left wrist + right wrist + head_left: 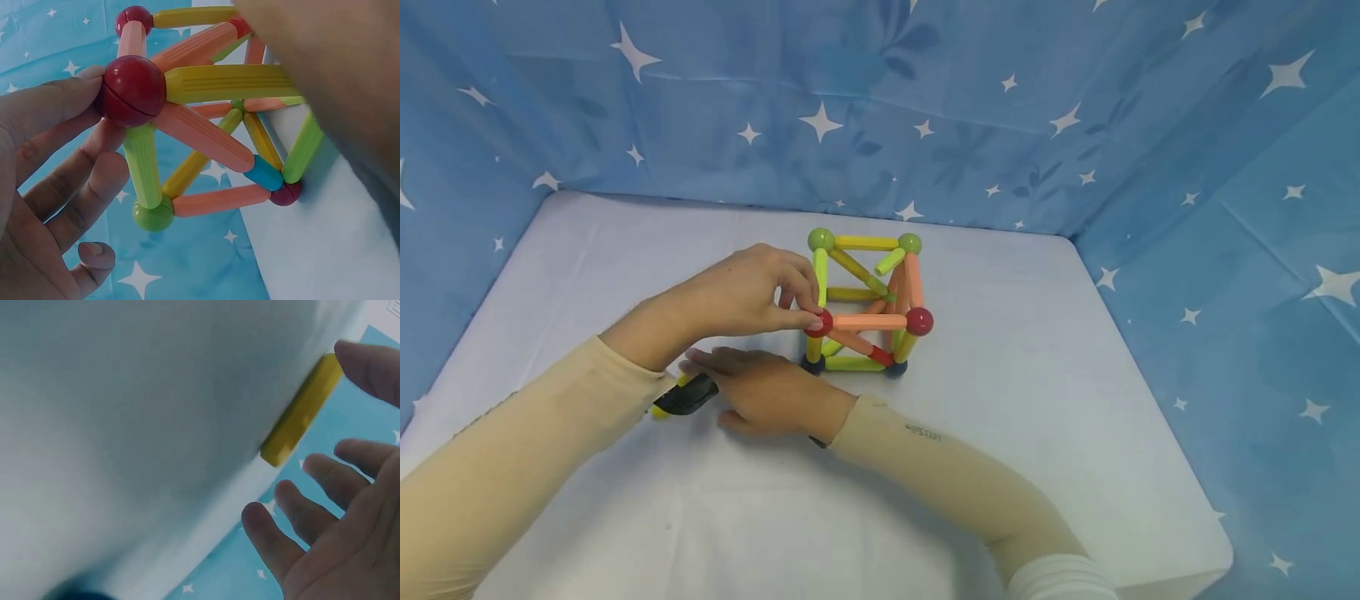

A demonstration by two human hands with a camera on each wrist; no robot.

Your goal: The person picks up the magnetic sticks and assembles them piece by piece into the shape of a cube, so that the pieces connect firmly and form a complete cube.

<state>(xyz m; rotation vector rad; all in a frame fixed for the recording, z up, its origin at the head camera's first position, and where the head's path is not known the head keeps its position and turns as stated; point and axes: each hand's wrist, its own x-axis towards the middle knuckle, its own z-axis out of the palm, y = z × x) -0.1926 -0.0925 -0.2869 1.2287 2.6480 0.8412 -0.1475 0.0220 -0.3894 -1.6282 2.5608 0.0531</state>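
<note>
A cube-like frame of coloured magnetic rods and balls (872, 322) stands on the table. My left hand (748, 292) pinches the red ball (134, 90) at its near left upper corner, between thumb and fingertips; the other fingers are loosely bent. Beneath the left forearm my right hand (775, 393) reaches across to the left, fingers spread and holding nothing. Close to its fingertips lies a loose yellow rod (303, 409), which the right wrist view shows by the thumb; whether the thumb touches it I cannot tell. In the head view a black wrist camera (688, 395) partly covers this rod.
A white cloth covers the table (1037, 433). Blue curtains with white stars (820, 123) hang behind it and at both sides. The two forearms cross near the frame, the left above the right. A dark blue ball (896, 369) forms a lower corner of the frame.
</note>
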